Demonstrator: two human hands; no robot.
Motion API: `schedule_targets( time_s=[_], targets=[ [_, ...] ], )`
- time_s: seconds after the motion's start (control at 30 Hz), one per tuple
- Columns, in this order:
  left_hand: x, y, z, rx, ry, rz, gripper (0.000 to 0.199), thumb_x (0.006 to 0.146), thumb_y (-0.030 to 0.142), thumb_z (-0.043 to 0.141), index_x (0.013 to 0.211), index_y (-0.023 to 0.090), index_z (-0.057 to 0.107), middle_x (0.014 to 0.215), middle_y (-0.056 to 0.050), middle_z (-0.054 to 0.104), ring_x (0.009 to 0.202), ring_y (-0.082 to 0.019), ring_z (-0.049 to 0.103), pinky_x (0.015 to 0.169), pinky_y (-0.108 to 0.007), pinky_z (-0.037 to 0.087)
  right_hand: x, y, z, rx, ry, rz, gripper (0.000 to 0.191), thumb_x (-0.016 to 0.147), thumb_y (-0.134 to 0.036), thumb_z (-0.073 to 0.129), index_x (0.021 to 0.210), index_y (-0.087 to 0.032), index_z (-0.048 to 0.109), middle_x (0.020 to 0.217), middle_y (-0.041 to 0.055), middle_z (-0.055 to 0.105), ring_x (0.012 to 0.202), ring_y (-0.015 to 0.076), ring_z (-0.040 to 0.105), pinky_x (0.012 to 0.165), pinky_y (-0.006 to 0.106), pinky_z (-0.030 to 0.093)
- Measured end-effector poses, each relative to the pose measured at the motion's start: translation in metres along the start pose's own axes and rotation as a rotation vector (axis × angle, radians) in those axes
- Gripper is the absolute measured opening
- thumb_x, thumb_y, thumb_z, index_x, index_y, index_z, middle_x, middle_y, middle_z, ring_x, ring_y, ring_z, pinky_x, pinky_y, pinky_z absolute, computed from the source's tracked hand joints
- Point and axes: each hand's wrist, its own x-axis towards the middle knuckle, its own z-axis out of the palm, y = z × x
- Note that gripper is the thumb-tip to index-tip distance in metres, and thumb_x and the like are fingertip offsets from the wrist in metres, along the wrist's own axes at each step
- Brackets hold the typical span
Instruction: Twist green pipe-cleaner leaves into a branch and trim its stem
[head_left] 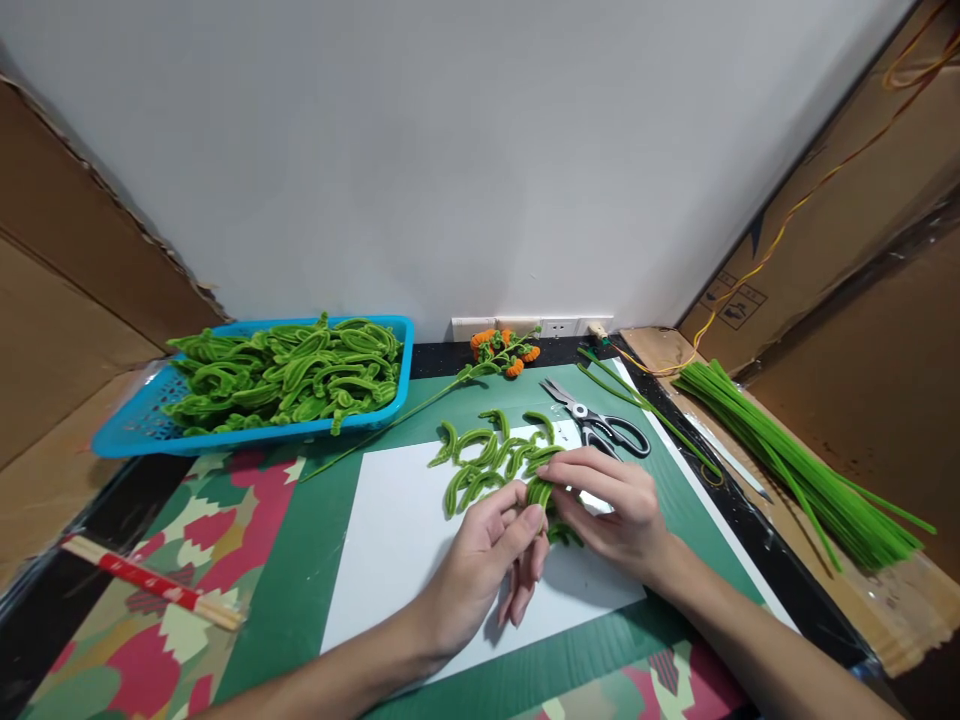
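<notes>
A curved green pipe-cleaner piece (538, 492) is pinched between my two hands above a white sheet (390, 560). My left hand (484, 555) grips its lower end between thumb and fingers. From the right, my right hand (619, 500) closes its fingertips on the upper end; they partly hide it. Several similar curved pipe-cleaner pieces (480, 450) lie just beyond my hands, on the sheet's far edge and the green mat (274, 590). A few more show beneath my right hand. Scissors (596, 412) with dark handles rest behind that hand, blades slightly apart.
A blue basket (409, 370) heaped with bent green pipe cleaners stands at the back left. An orange-flowered stem (457, 380) lies beside it. Straight green pipe cleaners (802, 460) are bundled at right. Wrapped chopsticks (154, 582) lie at left. Cardboard walls and a white wall surround the table.
</notes>
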Motion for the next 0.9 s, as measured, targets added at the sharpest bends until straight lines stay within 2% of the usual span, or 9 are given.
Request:
schedule_targets(
  time_s=[0.13, 0.27, 0.43, 0.57, 0.77, 0.9],
  targets=[
    [0.0002, 0.0021, 0.002, 0.013, -0.009, -0.021, 0.036, 0.101, 0.05, 0.07, 0.094, 0.017, 0.057, 0.066, 0.004, 0.063, 0.036, -0.006, 0.056, 0.032, -0.01, 0.035, -0.0039, 0.0037, 0.0012, -0.059, -0.012, -0.041, 0.032, 0.095, -0.002, 0.064, 0.119, -0.02, 0.076, 0.106, 0.0102, 0.083, 0.092, 0.0187, 0.082, 0.076, 0.026, 0.069],
    [-0.0007, 0.005, 0.0035, 0.009, -0.042, -0.022, 0.038, 0.099, 0.051, 0.072, 0.094, 0.014, 0.063, 0.074, -0.002, 0.071, 0.037, -0.009, 0.062, 0.032, -0.013, 0.04, -0.0064, 0.0053, 0.0011, -0.054, -0.026, -0.053, 0.034, 0.095, 0.001, 0.062, 0.119, -0.019, 0.075, 0.112, 0.011, 0.083, 0.096, 0.0187, 0.083, 0.079, 0.026, 0.07],
    [-0.0012, 0.0064, 0.0044, 0.023, -0.054, -0.031, 0.039, 0.1, 0.051, 0.071, 0.094, 0.013, 0.067, 0.052, 0.0, 0.064, 0.036, -0.012, 0.06, 0.033, -0.014, 0.043, -0.0058, 0.0045, 0.0001, -0.049, -0.029, -0.061, 0.03, 0.095, -0.001, 0.064, 0.117, -0.018, 0.075, 0.113, 0.0125, 0.083, 0.096, 0.0193, 0.083, 0.079, 0.027, 0.07],
    [-0.0023, 0.0076, 0.0058, 0.035, -0.046, -0.064, 0.042, 0.096, 0.053, 0.075, 0.09, 0.012, 0.068, 0.049, 0.0, 0.062, 0.035, -0.012, 0.059, 0.033, -0.014, 0.043, -0.0028, 0.0025, -0.0021, -0.06, -0.011, -0.078, 0.027, 0.095, -0.004, 0.066, 0.116, -0.019, 0.075, 0.106, 0.0116, 0.084, 0.093, 0.0194, 0.083, 0.076, 0.026, 0.069],
    [-0.0032, 0.0063, 0.0052, 0.023, -0.031, -0.072, 0.04, 0.092, 0.05, 0.081, 0.091, 0.013, 0.065, 0.074, -0.004, 0.072, 0.041, -0.011, 0.065, 0.034, -0.014, 0.044, -0.003, 0.0023, -0.0048, -0.099, 0.017, -0.115, 0.021, 0.097, -0.007, 0.067, 0.11, -0.019, 0.077, 0.102, 0.0103, 0.084, 0.085, 0.0178, 0.083, 0.071, 0.025, 0.068],
    [-0.0042, 0.0073, 0.0041, 0.014, -0.057, -0.084, 0.036, 0.093, 0.045, 0.081, 0.088, 0.015, 0.063, 0.065, 0.002, 0.065, 0.041, -0.01, 0.063, 0.034, -0.013, 0.043, -0.0053, 0.0035, -0.0044, -0.095, 0.017, -0.121, 0.019, 0.097, -0.007, 0.068, 0.11, -0.018, 0.077, 0.1, 0.0104, 0.084, 0.084, 0.0179, 0.082, 0.07, 0.025, 0.068]
  ],
)
